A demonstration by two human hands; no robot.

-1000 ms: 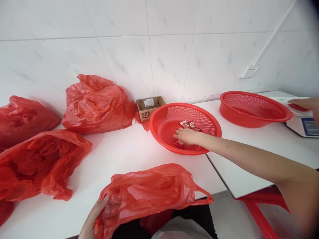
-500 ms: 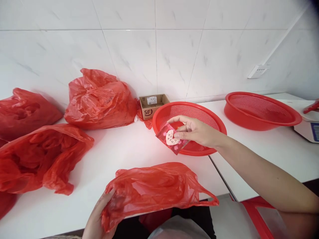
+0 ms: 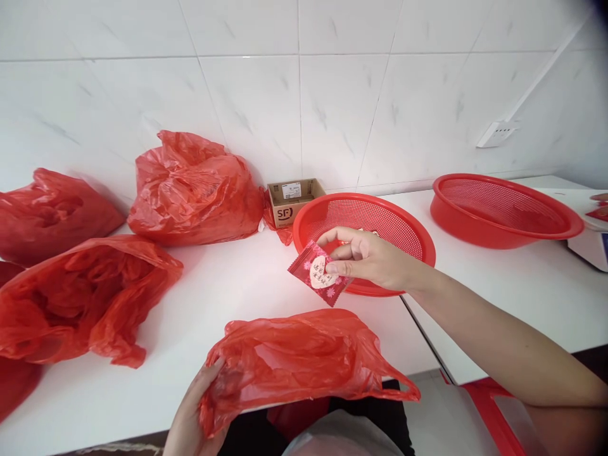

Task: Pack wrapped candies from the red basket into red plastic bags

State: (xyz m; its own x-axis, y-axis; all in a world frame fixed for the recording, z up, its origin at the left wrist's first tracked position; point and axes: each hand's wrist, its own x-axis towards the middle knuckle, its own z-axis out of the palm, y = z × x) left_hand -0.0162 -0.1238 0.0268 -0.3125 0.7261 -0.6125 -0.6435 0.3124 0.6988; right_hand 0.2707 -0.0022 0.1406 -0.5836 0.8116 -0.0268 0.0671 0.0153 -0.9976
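Note:
My right hand (image 3: 363, 256) pinches a small red sachet (image 3: 319, 274) with pink flowers and a pale heart-shaped patch bearing writing. It is held over the front left rim of a red mesh basket (image 3: 418, 244); a few small items show inside, partly behind my hand. My left hand (image 3: 197, 405) is closed around the left end of a red plastic bag (image 3: 304, 358) at the table's front edge. The bag's mouth gapes upward, and one handle loop sticks out to the right. The fingers inside the plastic are partly hidden.
Several red plastic bags (image 3: 194, 190) lie on the left of the white table (image 3: 228, 285). A small cardboard box (image 3: 289, 206) stands by the wall. To the right are a second red basket (image 3: 503, 225), a scale (image 3: 586, 247) and part of another person's hand (image 3: 601, 197).
My right hand has drawn the sachet slightly left and down, away from the basket toward the bag. My left hand keeps its hold on the bag.

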